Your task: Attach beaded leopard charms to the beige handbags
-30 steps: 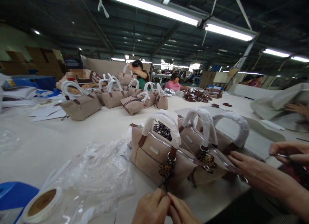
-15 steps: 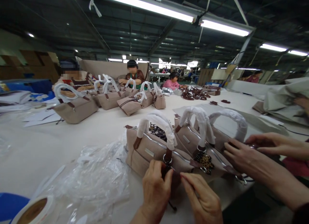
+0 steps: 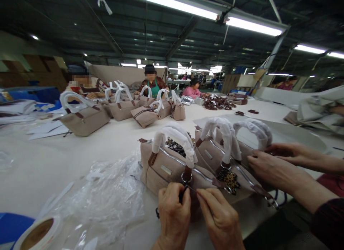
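At the near edge of the worktop [image 3: 118, 146], a dark cord [image 3: 185, 184] is being handled just below a metal ring [image 3: 191, 178], by which it is hung at the handle base of the nearest beige handbag [image 3: 153, 171]; the cord is pinched between thumb and forefinger of the left hand [image 3: 173, 214], the knuckles being turned upward; by the right hand [image 3: 220, 217], just beside it, a thin length of the same cord is pinched between pressed fingertips; a dark loose end [image 3: 157, 212] is seen beside the left hand. The handbag is stood upright, its handle [image 3: 173, 131] wrapped in white; beside it a second handbag [image 3: 212, 155] is placed, with a leopard-print charm [image 3: 230, 181] hung from it; a third handbag [image 3: 243, 155] is touched by a co-worker's hands [image 3: 272, 171], reached in from the right. To the left, crumpled clear plastic [image 3: 107, 196] is spread, with a roll of tape [image 3: 55, 230] near the edge; farther back, more handbags [image 3: 125, 110] are grouped before two seated people [image 3: 154, 88]; brown pieces [image 3: 219, 103] are heaped beyond.
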`<state>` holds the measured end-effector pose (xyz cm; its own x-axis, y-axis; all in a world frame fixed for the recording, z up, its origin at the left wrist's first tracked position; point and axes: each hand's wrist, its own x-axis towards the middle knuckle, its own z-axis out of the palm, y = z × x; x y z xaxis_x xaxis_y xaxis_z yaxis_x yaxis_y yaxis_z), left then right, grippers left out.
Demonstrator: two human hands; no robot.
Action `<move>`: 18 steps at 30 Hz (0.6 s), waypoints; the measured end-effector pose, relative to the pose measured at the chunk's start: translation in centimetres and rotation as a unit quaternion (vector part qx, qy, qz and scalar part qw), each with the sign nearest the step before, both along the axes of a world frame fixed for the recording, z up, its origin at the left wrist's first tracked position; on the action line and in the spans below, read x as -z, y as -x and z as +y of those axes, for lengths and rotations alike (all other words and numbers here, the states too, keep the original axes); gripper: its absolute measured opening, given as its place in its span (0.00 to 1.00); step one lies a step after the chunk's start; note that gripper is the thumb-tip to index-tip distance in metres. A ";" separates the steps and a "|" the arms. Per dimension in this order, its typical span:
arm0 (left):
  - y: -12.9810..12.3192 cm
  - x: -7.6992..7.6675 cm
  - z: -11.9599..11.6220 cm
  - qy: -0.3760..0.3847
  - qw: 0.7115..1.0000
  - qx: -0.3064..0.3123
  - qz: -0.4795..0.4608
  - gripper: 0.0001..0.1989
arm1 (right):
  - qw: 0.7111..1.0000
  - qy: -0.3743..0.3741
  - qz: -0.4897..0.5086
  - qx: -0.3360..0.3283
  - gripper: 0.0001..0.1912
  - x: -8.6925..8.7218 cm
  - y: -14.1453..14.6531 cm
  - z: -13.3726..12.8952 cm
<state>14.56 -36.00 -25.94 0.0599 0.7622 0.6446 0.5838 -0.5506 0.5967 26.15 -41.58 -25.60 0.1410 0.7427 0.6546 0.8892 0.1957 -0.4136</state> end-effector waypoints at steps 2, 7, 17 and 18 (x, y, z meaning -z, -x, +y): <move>0.0 0.3 -0.3 0.018 1.000 0.014 -0.018 0.07 | 1.000 -0.007 -0.002 -0.004 0.11 -0.2 0.3 0.2; 0.1 0.5 -0.7 0.146 0.979 0.073 -0.118 0.10 | 0.999 -0.030 -0.020 0.001 0.10 -0.8 0.8 0.6; -0.7 0.0 0.9 0.364 0.891 0.090 -0.255 0.11 | 0.999 0.004 -0.042 0.011 0.11 -1.2 0.2 0.6; -0.7 -0.2 1.0 0.355 0.903 0.086 -0.226 0.09 | 0.999 0.007 -0.043 0.011 0.12 -1.3 0.2 0.7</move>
